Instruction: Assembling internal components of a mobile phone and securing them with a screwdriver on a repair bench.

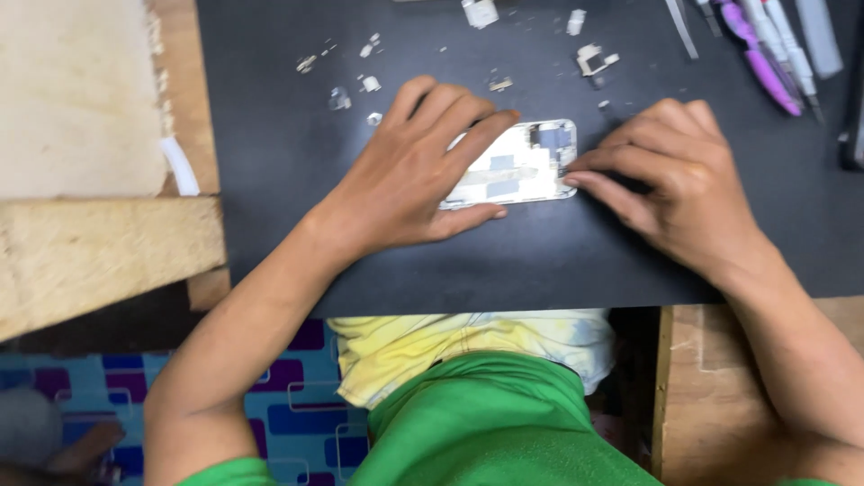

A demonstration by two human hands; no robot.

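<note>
An opened phone body (517, 166), silver-white inside, lay flat on the black work mat (540, 261), its long axis running left to right across the view and tipped slightly, the right end a little farther from the person than the left. The open side faced up; a bluish-grey square part sat near the right end, and pale rectangular patches, one grey-blue, covered the middle. The left hand (414, 175) rested over the left half of the phone body, fingers spread and pressing down on its far edge, thumb lying along the near edge, so the hand pinned it rather than closing around it. The right hand (670, 175) touched the right end, its fingertips (576, 175) drawn together at the edge; whether they pinched something small there could not be told. Beyond the phone body, small metal parts (369, 83) were scattered on the mat, well apart from the hands. At the far right corner lay a bunch of slim tools (765, 54) with purple and white handles. A pale wooden plank (99, 256) bordered the mat on the left.
</note>
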